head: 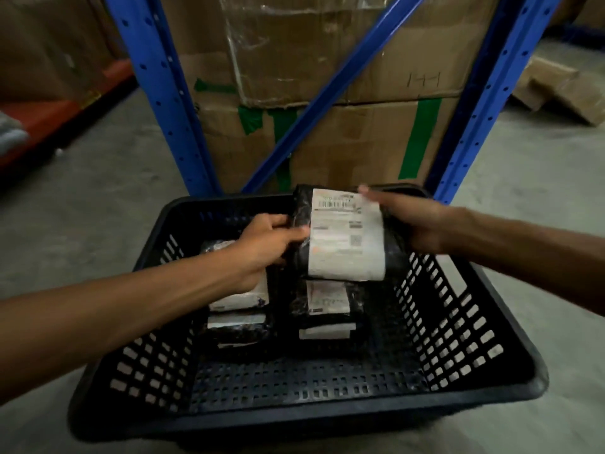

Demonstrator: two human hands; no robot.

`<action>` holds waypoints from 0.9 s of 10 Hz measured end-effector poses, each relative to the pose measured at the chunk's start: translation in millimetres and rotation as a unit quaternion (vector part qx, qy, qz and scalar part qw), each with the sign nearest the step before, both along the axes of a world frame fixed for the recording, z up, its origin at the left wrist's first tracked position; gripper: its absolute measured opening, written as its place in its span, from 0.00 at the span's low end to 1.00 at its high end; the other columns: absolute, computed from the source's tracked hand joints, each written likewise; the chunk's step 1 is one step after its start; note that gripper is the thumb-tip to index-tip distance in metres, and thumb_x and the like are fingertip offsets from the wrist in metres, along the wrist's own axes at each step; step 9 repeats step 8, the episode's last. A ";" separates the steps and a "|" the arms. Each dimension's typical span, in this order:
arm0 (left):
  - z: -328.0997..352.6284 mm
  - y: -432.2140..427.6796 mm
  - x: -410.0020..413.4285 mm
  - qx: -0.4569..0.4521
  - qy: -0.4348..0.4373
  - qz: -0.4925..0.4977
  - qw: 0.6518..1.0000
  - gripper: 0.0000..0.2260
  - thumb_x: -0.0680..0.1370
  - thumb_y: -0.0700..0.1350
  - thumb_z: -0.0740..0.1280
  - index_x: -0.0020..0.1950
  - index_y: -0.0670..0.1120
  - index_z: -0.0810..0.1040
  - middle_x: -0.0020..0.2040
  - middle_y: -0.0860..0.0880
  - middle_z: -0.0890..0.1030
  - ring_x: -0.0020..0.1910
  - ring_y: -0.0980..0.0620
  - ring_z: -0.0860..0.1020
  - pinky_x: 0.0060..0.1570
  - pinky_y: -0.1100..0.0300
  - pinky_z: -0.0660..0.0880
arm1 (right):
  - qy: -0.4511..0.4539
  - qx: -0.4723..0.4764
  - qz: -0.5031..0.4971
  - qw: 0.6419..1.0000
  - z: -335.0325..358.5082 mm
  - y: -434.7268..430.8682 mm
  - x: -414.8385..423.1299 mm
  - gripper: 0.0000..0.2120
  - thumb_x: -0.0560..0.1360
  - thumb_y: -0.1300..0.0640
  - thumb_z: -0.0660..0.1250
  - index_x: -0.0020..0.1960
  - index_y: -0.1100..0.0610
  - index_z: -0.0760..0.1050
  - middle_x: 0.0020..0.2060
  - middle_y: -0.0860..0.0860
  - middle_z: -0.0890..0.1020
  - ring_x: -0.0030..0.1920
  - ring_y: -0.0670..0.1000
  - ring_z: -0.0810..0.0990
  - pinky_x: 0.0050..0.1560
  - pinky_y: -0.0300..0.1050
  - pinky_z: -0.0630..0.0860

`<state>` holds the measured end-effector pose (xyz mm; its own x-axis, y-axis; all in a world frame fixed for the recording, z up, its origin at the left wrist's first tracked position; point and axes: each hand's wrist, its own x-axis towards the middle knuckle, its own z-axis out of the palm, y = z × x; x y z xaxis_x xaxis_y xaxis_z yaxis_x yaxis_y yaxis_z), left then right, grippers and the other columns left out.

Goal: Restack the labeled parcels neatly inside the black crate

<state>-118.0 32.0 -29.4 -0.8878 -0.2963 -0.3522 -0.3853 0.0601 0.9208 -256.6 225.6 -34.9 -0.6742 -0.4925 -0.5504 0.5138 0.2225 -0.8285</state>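
A black perforated plastic crate (458,326) stands on the concrete floor below me. Above its far half I hold a black parcel with a white shipping label (343,237), label facing up. My left hand (265,247) grips its left edge and my right hand (415,221) grips its right edge. Below it, in the crate, lie two stacks of labeled black parcels: a left stack (239,319), partly hidden under my left wrist, and a right stack (327,309) directly beneath the held parcel.
A blue steel rack (154,83) with a diagonal brace rises just beyond the crate, holding large cardboard boxes (360,139) with green tape. Flattened cardboard (563,90) lies on the floor at the far right. An orange low shelf beam (49,119) runs at the left.
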 end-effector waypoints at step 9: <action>-30.0 5.2 30.5 -0.128 -0.039 -0.091 0.987 0.24 0.75 0.45 0.67 0.71 0.57 0.73 0.63 0.53 0.81 0.56 0.49 0.83 0.57 0.56 0.81 | 0.359 0.295 0.117 0.878 -15.2 -30.8 -7.5 0.21 0.74 0.47 0.72 0.66 0.48 0.76 0.63 0.51 0.82 0.57 0.47 0.81 0.56 0.39 0.76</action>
